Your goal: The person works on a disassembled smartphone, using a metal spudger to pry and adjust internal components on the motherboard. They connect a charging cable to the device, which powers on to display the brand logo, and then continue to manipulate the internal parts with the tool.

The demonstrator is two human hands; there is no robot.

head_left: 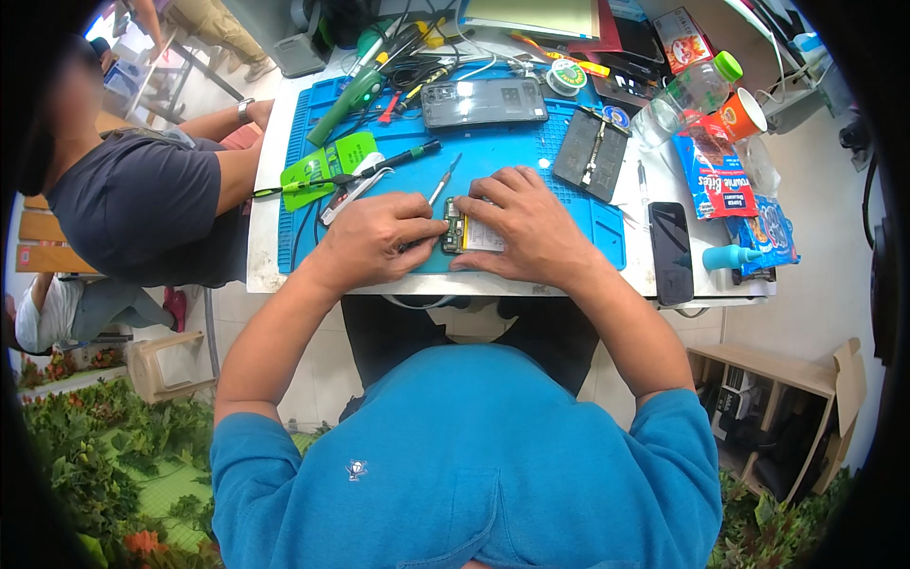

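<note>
An opened smartphone lies on the blue work mat near the table's front edge. Its green circuit board and silver-white battery are exposed. My right hand curls over the phone's right end, fingers along the far side and thumb on the near side. At the board's left edge, my left hand is closed, thumb and fingertips pinched together; whatever they grip is too small to make out. A slim screwdriver lies just beyond, and tweezers rest left of it.
A dark phone back and a black phone-holding jig lie farther off. Right of the mat are a black phone, a light-blue dropper bottle, snack bags and a plastic bottle. Another person sits close at left.
</note>
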